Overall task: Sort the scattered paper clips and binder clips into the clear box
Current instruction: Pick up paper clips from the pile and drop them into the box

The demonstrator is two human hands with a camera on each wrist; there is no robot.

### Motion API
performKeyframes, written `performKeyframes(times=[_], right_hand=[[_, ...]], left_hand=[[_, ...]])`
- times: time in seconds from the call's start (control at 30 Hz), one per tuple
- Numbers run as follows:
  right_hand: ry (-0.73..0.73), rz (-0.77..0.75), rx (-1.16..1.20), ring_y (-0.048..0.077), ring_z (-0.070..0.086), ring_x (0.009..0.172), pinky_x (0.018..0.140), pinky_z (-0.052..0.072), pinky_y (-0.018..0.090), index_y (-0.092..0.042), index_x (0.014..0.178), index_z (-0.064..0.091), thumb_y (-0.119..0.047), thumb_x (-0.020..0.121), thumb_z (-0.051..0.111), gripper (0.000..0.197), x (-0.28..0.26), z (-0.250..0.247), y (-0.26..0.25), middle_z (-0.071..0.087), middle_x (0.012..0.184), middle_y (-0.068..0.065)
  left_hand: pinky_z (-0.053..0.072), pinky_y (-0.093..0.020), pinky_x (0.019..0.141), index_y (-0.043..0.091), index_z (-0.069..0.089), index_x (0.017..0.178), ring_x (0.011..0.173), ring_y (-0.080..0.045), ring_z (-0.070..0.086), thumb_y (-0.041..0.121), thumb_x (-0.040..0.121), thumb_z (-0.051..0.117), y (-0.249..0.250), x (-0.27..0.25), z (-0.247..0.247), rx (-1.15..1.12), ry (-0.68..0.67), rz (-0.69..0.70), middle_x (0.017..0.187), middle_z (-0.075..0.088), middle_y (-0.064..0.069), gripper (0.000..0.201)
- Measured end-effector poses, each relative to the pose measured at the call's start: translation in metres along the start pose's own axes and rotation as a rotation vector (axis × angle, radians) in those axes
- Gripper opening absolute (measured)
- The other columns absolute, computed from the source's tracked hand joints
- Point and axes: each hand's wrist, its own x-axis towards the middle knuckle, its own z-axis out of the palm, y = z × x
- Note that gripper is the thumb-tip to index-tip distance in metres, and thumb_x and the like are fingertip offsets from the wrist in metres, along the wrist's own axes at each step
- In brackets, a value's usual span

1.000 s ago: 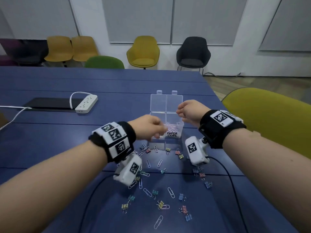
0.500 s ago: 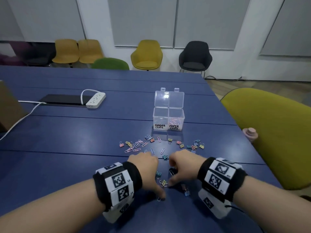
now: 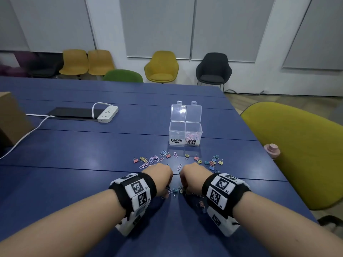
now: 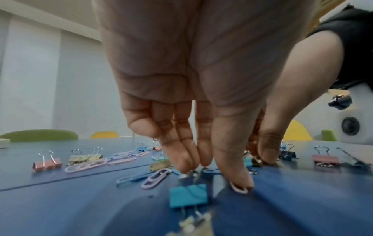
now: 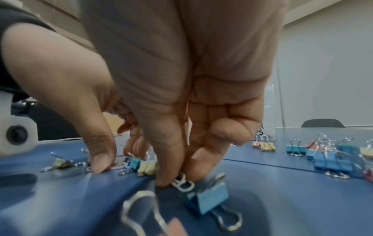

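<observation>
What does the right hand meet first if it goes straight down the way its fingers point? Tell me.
The right hand points down at the table; its fingertips are already at a white paper clip, apparently touching it.

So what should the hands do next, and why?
Probably close the right hand on the white paper clip under its fingertips and lift it. The thumb and a finger already touch it on the table, and the clear box, its paper clips side partly filled, stands open ahead.

Clips under left hand [image 3: 160, 176] and right hand [image 3: 193, 176] hidden from head view. Foreground binder clip [image 5: 145, 212] blurred, cut by lower edge. Grip contents indeterminable.
</observation>
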Motion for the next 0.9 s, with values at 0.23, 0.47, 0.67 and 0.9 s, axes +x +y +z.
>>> performKeyframes(times=[0.23,0.47,0.67,0.9], right_hand=[[-0.050,0.043,0.017,0.032,0.064,0.100,0.073,0.049,0.033,-0.002,0.104,0.061,-0.004,0.080,0.067,0.025,0.008,0.006,0.001,0.067,0.108,0.018],[-0.083,0.010,-0.076,0.030,0.055,0.081,0.070,0.045,0.031,-0.001,0.107,0.062,-0.007,0.084,0.061,0.024,0.013,0.007,-0.001,0.067,0.107,0.019],[0.173,0.057,0.166,0.025,0.061,0.100,0.075,0.044,0.025,-0.011,0.090,0.065,-0.007,0.080,0.065,0.011,0.024,-0.009,0.012,0.067,0.108,0.009],[0.241,0.311,0.387,0.024,0.065,0.103,0.091,0.053,0.032,-0.003,0.092,0.067,-0.024,0.078,0.075,0.026,0.052,-0.024,0.014,0.070,0.107,0.010]], left_hand=[[0.057,-0.035,0.080,0.018,0.072,0.088,0.093,-0.026,0.068,0.009,0.073,0.071,0.002,0.011,0.005,-0.081,0.014,0.012,0.095,0.074,-0.005,0.017],[0.052,-0.034,0.074,0.007,0.064,0.091,0.092,-0.031,0.065,0.010,0.084,0.057,0.008,0.014,0.009,-0.026,-0.053,-0.037,0.092,0.060,-0.015,0.010],[0.048,-0.031,0.079,0.006,0.064,0.101,0.087,-0.025,0.058,0.010,0.090,0.047,-0.005,0.011,0.007,-0.170,0.002,-0.033,0.090,0.057,-0.008,0.020],[0.046,-0.023,0.065,0.020,0.047,0.068,0.064,-0.015,0.054,0.015,0.088,0.056,-0.056,0.008,-0.013,-0.599,0.165,-0.185,0.070,0.058,0.001,0.023]])
